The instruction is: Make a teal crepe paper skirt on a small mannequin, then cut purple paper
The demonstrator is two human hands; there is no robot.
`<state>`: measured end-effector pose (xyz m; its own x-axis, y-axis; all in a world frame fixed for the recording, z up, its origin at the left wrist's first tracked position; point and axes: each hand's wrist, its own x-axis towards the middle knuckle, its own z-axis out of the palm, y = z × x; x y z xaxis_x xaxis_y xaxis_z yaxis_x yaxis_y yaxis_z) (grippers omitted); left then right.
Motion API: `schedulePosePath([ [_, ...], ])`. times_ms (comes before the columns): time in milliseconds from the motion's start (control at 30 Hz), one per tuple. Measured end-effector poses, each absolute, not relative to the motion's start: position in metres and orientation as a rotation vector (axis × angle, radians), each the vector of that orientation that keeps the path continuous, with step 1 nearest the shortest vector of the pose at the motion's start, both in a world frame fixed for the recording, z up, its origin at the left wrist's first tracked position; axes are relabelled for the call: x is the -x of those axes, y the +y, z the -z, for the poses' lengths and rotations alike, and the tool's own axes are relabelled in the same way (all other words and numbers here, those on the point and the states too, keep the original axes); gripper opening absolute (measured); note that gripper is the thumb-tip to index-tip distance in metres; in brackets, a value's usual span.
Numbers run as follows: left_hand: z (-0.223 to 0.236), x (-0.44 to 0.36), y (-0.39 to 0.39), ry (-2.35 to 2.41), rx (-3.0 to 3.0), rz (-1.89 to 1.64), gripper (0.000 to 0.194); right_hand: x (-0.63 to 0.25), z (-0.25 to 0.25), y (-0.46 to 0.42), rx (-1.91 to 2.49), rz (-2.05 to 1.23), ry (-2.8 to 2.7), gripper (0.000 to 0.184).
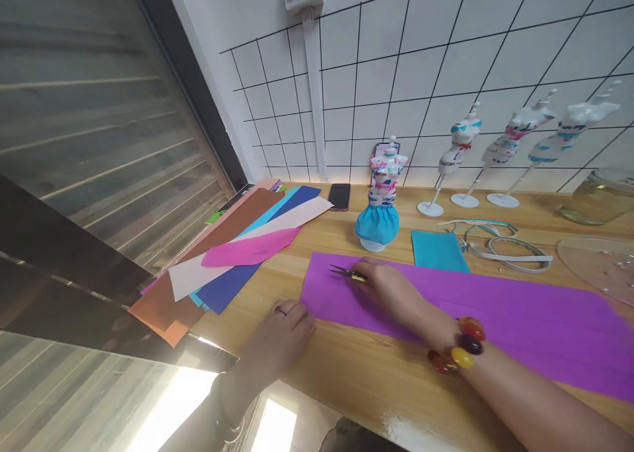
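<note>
A long purple paper sheet (495, 313) lies flat on the wooden table (356, 379). My right hand (391, 290) rests on the sheet's left part, closed round small yellow-handled scissors (349, 273) whose blades point left. A beaded bracelet (458, 354) circles that wrist. My left hand (284, 333) lies on the table at the sheet's left corner, fingers curled down, touching the paper's edge.
Several coloured paper sheets (232, 254) fan out at the left. A small mannequin with a blue skirt (379, 204) stands behind the purple sheet, beside a phone (339, 196), a teal sheet (438, 250), ribbons (500, 244), three more mannequins (505, 154) and a glass jar (601, 197).
</note>
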<state>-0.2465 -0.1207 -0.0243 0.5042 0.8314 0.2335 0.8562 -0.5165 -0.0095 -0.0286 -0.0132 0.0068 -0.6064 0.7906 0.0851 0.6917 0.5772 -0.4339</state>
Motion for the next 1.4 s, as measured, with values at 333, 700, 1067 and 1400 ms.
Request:
schedulePosePath([
  [333, 0.012, 0.203, -0.110, -1.261, 2.874, 0.123, 0.067, -0.124, -0.008, -0.099, 1.664, -0.428, -2.247, 0.031],
  [700, 0.017, 0.190, -0.098, -1.255, 2.848, 0.063, 0.062, -0.199, 0.028, -0.162, 1.674, -0.274, -2.113, 0.029],
  [1067, 0.009, 0.072, -0.040, -0.568, 3.034, 0.395, 0.024, -0.186, 0.027, -0.156, 1.605, -0.209, -2.316, 0.039],
  [1400, 0.037, 0.066, -0.026, -0.594, 3.080, 0.418, 0.038, -0.199, 0.043, -0.166, 1.779, -0.073, -2.174, 0.035],
])
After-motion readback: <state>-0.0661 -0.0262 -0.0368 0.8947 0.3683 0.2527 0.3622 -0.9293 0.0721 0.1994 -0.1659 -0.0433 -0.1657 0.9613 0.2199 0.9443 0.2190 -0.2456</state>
